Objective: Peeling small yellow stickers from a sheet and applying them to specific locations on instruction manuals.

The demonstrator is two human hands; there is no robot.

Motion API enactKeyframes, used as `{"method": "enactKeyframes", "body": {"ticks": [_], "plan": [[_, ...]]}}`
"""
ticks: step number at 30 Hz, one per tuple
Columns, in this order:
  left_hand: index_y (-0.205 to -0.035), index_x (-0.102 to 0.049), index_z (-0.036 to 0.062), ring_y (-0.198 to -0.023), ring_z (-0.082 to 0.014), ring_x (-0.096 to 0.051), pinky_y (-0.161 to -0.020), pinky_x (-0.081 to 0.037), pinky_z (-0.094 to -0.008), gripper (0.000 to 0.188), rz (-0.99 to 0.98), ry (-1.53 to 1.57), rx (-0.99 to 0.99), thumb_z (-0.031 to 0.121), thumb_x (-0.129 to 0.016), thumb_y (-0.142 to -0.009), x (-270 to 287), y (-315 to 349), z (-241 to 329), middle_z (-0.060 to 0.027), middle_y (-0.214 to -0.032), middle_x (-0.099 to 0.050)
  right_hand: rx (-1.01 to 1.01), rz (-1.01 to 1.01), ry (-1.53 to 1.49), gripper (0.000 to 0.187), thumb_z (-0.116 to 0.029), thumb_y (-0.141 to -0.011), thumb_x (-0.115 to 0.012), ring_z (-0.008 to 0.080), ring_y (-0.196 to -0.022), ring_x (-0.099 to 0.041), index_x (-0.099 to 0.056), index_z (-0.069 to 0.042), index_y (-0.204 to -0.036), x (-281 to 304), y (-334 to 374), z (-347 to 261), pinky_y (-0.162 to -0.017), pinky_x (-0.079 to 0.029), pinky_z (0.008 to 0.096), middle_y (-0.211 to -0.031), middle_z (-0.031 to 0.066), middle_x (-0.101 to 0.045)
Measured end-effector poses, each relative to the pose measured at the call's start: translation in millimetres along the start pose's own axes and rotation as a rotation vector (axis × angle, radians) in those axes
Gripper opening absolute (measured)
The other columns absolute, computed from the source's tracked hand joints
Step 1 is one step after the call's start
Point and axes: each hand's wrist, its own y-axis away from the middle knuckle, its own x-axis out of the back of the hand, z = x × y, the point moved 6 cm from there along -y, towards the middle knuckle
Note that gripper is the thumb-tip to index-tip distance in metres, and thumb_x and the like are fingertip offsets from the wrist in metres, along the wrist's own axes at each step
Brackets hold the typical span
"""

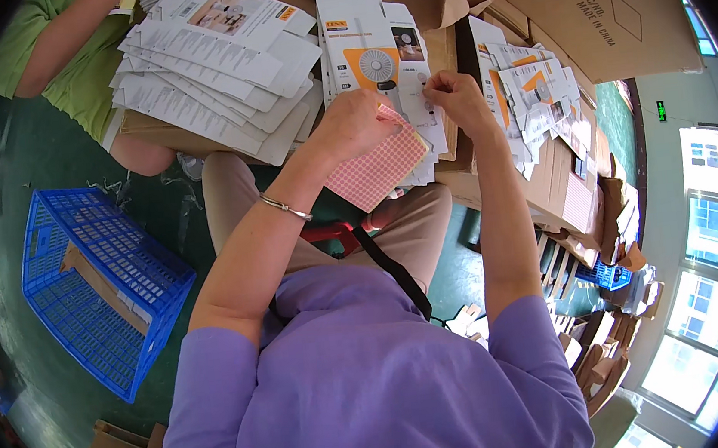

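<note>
My left hand (356, 127) is closed on the top edge of a sheet of small red-patterned stickers (378, 172), which hangs over my lap. To its right, my right hand (457, 100) has thumb and forefinger pinched together above a flat carton. Anything between those fingertips is too small to make out. Beneath both hands lies a stack of flattened white-and-orange cartons (359, 29) printed with a fan.
Another pile of flat white cartons (218, 65) lies on the left, beside a person in a green shirt (73, 83). More printed cartons (536, 90) spread to the right before a large cardboard box (602, 15). A blue plastic crate (105, 283) stands on the floor.
</note>
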Motion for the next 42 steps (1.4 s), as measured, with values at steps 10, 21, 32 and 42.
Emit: {"method": "enactKeyframes", "body": {"ticks": [10,21,32,42], "plan": [[-0.085,-0.07,0.0071,-0.078,-0.0324,-0.065,-0.074,-0.052,-0.039,0.016,-0.004,0.032,-0.024,0.018,-0.066,-0.075,-3,0,-1,-0.0184,-0.077,-0.066,-0.106,-0.054,-0.011,0.007,-0.005,-0.079,-0.065,0.0071,-0.067,-0.049,-0.062,0.001,-0.081,-6,-1,2,-0.063,-0.042,0.0231,-0.071,-0.0009,-0.057],[-0.085,-0.068,0.0023,-0.079,-0.0321,-0.064,-0.072,-0.05,-0.0371,0.018,-0.015,0.05,-0.017,0.016,-0.07,-0.073,-2,2,-1,-0.0185,-0.082,-0.065,-0.051,0.057,0.151,0.014,-0.01,-0.074,-0.068,0.0093,-0.061,-0.051,-0.061,0.003,-0.077,-9,0,-8,-0.057,-0.044,0.0266,-0.067,0.0037,-0.059],[-0.082,-0.069,0.0059,-0.076,-0.0336,-0.064,-0.071,-0.051,-0.0396,0.015,-0.024,0.06,-0.022,0.017,-0.066,-0.074,2,1,-1,-0.018,-0.076,-0.065,-0.301,0.271,-0.175,0.026,-0.023,-0.079,-0.069,0.0088,-0.05,-0.049,-0.06,0.0,-0.072,3,23,33,-0.045,-0.041,0.024,-0.059,0.0028,-0.055],[-0.087,-0.068,0.0042,-0.075,-0.0311,-0.065,-0.069,-0.051,-0.0359,0.023,-0.027,0.191,0.037,0.021,-0.073,-0.073,23,15,11,-0.0167,-0.079,-0.067,-0.084,0.421,-0.225,0.027,-0.027,-0.082,-0.069,0.0057,-0.067,-0.046,-0.065,0.0,-0.081,41,41,-6,-0.059,-0.038,0.0225,-0.071,-0.0026,-0.056]]}}
